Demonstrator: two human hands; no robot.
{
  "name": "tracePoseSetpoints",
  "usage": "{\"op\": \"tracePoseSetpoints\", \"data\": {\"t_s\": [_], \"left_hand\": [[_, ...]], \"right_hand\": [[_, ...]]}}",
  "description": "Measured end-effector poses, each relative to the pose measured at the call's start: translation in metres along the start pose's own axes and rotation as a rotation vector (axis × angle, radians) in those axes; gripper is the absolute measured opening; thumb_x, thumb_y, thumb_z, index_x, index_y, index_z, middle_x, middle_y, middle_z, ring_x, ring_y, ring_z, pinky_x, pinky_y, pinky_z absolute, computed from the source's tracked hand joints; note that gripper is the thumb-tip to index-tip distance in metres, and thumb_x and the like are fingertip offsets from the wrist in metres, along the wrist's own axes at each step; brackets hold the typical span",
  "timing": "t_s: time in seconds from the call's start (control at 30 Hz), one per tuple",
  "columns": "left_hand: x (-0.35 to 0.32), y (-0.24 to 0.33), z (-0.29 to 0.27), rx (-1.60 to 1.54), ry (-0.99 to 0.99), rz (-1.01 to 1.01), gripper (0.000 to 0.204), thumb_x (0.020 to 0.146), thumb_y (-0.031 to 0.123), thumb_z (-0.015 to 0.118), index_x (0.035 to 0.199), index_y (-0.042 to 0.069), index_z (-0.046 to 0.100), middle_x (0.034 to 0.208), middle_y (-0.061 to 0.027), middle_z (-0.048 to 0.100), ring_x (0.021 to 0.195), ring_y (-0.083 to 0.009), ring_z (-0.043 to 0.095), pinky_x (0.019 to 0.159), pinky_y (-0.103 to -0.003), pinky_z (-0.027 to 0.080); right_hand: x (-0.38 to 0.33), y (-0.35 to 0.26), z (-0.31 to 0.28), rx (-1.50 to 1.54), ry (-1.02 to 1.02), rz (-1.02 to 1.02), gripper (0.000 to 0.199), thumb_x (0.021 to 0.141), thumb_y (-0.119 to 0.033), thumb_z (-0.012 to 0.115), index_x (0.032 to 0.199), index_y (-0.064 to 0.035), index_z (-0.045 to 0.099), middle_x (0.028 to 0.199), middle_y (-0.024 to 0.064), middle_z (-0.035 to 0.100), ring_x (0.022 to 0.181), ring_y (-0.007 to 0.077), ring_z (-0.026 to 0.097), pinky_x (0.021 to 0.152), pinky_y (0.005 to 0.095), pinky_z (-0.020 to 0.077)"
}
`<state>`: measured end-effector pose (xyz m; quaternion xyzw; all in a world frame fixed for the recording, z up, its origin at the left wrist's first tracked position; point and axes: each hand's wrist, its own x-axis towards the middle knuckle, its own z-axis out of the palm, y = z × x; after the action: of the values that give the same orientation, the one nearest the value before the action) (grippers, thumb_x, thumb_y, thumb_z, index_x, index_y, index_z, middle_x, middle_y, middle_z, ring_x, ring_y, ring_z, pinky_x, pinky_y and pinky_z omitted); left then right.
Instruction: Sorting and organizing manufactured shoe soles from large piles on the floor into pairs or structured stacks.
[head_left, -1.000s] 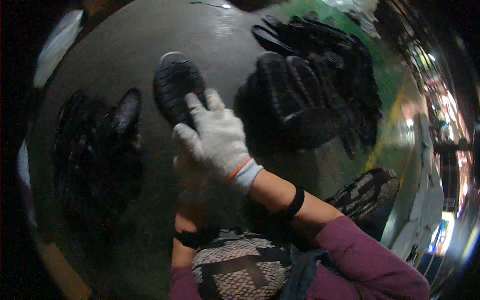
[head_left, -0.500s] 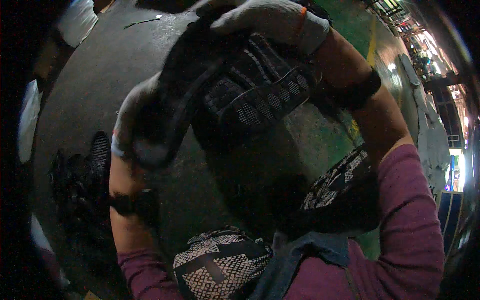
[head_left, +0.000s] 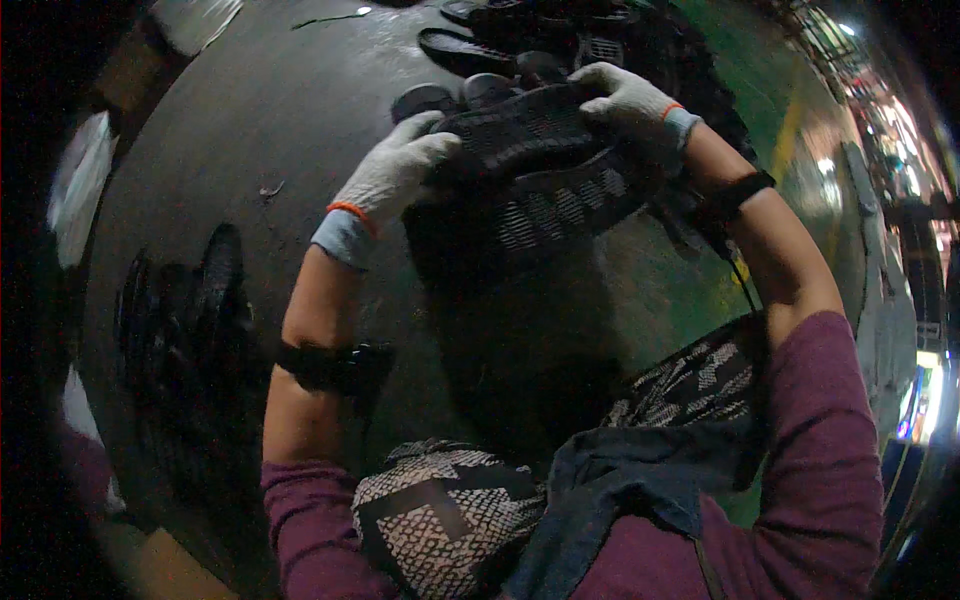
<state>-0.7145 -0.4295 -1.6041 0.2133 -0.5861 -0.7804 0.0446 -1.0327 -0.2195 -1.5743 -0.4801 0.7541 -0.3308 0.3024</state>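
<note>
Both gloved hands lifted over the floor (head_left: pixel 250 120); left hand (head_left: pixel 395 175) and right hand (head_left: pixel 630 100) each keep a closed grip on the black knit shoe upper (head_left: pixel 545 175), stretched flat between them, apparently for inspection; dark pile (head_left: pixel 190 330) lies left.

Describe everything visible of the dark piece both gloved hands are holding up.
The dark shoe upper is a flat, floppy piece of black knit-looking fabric with paler woven patches across its middle and ribbed bands near the top. It is held up in the air above the grey floor, spread roughly sideways. The left hand in a grey work glove grips its left edge, and the right hand grips its upper right corner. Its lower part hangs in shadow, so details there cannot be told.
</note>
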Motion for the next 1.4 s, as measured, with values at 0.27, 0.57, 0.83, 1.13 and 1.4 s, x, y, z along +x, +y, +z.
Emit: {"op": "tracePoseSetpoints", "data": {"t_s": [0.27, 0.57, 0.83, 1.13, 1.4], "left_hand": [[-0.100, -0.050, -0.087, 0.967, 0.941, 0.826, 0.049, 0.092, 0.035, 0.074, 0.123, -0.004, 0.068, 0.125, -0.0218, 0.068, 0.122, -0.0380, 0.060, 0.109, -0.043, 0.045], [-0.453, -0.135, -0.302, 1.029, 2.094, -0.673, 0.065, 0.090, 0.044, 0.069, 0.145, 0.013, 0.057, 0.151, -0.0227, 0.052, 0.136, -0.0398, 0.054, 0.110, -0.051, 0.047], [-0.449, -0.157, -0.315, 1.007, 1.845, -1.059, 0.098, 0.084, 0.043, 0.080, 0.165, 0.027, 0.026, 0.169, -0.0151, 0.027, 0.148, -0.0410, 0.040, 0.110, -0.053, 0.049], [-0.565, -0.161, -0.317, 0.847, 1.915, -0.264, 0.102, 0.075, 0.022, 0.082, 0.162, 0.007, 0.031, 0.162, -0.0241, 0.037, 0.145, -0.0401, 0.044, 0.116, -0.051, 0.043], [-0.442, -0.164, -0.202, -0.765, 0.602, 0.664, 0.086, 0.083, 0.022, 0.072, 0.158, -0.001, 0.037, 0.152, -0.0224, 0.054, 0.132, -0.0351, 0.059, 0.106, -0.054, 0.053]], "right_hand": [[-0.035, 0.049, -0.094, -0.561, -0.029, 0.046, 0.074, 0.070, -0.021, 0.091, 0.137, -0.0081, 0.061, 0.138, 0.0111, 0.060, 0.132, 0.0257, 0.054, 0.116, 0.0400, 0.0414], [0.019, -0.132, 0.053, 0.001, 0.247, -0.307, 0.047, 0.102, -0.006, 0.066, 0.146, -0.0018, 0.053, 0.149, 0.0107, 0.057, 0.136, 0.0201, 0.054, 0.118, 0.0354, 0.0410], [0.022, -0.249, 0.268, -0.106, -0.010, -0.609, 0.039, 0.091, 0.005, 0.070, 0.129, -0.0032, 0.067, 0.119, 0.0110, 0.071, 0.108, 0.0208, 0.069, 0.095, 0.0327, 0.0556], [-0.013, -0.260, 0.352, -0.055, -0.208, -0.735, 0.036, 0.086, -0.005, 0.075, 0.122, -0.0096, 0.072, 0.111, 0.0125, 0.070, 0.100, 0.0300, 0.070, 0.088, 0.0401, 0.0569], [-0.015, -0.236, 0.405, 0.530, -0.556, -0.266, 0.058, 0.100, -0.025, 0.072, 0.149, -0.0019, 0.051, 0.146, 0.0125, 0.059, 0.135, 0.0218, 0.055, 0.115, 0.0369, 0.0430]]}}
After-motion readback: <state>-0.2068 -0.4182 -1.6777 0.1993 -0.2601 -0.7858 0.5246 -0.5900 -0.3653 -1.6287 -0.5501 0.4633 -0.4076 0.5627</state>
